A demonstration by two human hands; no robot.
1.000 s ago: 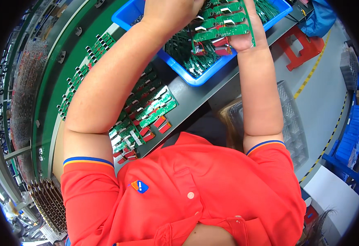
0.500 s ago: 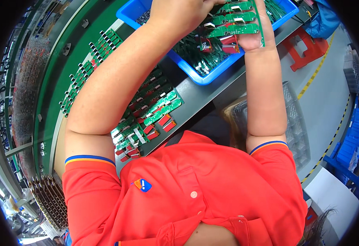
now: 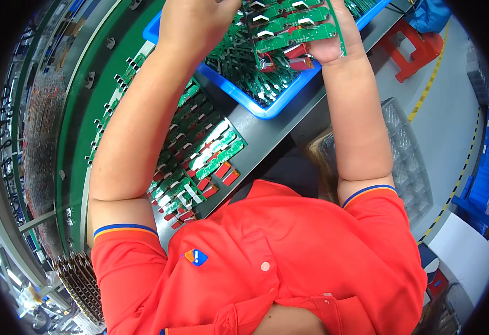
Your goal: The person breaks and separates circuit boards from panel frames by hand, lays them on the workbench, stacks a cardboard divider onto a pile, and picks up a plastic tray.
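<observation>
A panel of green circuit boards with white connectors lies across my right hand, whose palm and wrist show beside and below it. Red parts on thin wires hang at the panel's near end. The fingertips of that hand are hidden. To the left of the panel is my left hand, its fingers bent together and cut off by the upper edge; what they hold cannot be made out. Beneath both hands stands a blue bin full of thin green strips.
More green board panels with red parts lie on the grey bench by my left forearm. A green conveyor belt runs along the left. On the right are a red stool, clear plastic trays and a yellow floor line.
My left hand has moved left, away from the panel's far end. The right hand and panel have shifted slightly left and up in view.
</observation>
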